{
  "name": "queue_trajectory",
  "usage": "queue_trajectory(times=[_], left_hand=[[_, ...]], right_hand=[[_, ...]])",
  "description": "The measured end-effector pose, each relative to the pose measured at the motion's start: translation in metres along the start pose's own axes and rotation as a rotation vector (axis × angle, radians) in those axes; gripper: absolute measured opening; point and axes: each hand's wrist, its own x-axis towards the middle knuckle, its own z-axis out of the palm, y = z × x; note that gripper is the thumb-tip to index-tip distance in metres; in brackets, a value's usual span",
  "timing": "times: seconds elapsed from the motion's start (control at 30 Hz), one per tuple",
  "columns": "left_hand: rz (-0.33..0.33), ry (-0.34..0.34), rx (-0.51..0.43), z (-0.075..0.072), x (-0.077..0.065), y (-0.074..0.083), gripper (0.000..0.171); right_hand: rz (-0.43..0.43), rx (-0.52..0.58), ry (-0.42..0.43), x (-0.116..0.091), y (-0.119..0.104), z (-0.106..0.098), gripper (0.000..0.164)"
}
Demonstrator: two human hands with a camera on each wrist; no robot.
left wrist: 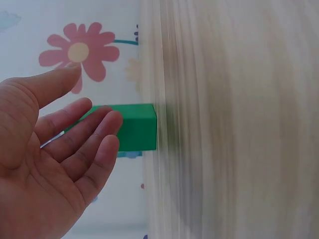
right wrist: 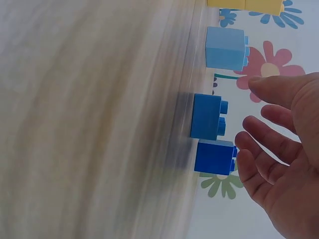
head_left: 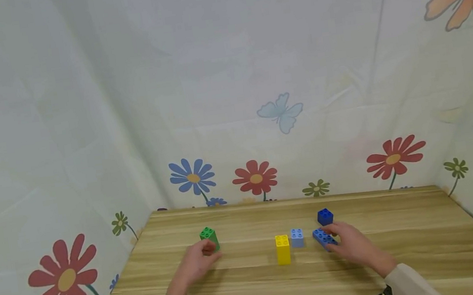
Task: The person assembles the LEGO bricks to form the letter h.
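My left hand [head_left: 194, 262] is beside an upright green toy brick [head_left: 210, 238]. In the left wrist view its fingers are relaxed and partly in front of the green brick [left wrist: 137, 127], with the thumb held apart; whether they touch it I cannot tell. Over at the right, my right hand [head_left: 353, 245] hovers by a long medium-blue brick [head_left: 323, 238], fingers loosely bent and holding nothing. The right wrist view has that blue brick [right wrist: 206, 116] a little apart from the fingertips. Behind it sits a dark blue brick [head_left: 325, 217].
Between the hands stand a tall yellow brick [head_left: 283, 253] and a light blue brick [head_left: 297, 239], close together on the wooden table [head_left: 256, 294]. A white curtain [head_left: 217, 70] printed with flowers and butterflies surrounds the table's back and sides.
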Motion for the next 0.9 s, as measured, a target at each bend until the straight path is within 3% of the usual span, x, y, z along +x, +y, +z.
queue_trajectory(times=[0.37, 0.67, 0.9], left_hand=[[-0.065, 0.082, 0.027, -0.012, -0.002, -0.015, 0.019], [-0.141, 0.123, 0.077, -0.015, 0.004, -0.019, 0.038], [-0.169, 0.095, 0.067, -0.012, 0.011, -0.019, 0.048]], right_hand=[[0.044, 0.009, -0.006, -0.001, 0.002, 0.000, 0.041], [0.055, 0.001, -0.023, 0.000, 0.003, 0.002, 0.044], [0.026, 0.004, -0.034, 0.004, 0.005, 0.002, 0.045]])
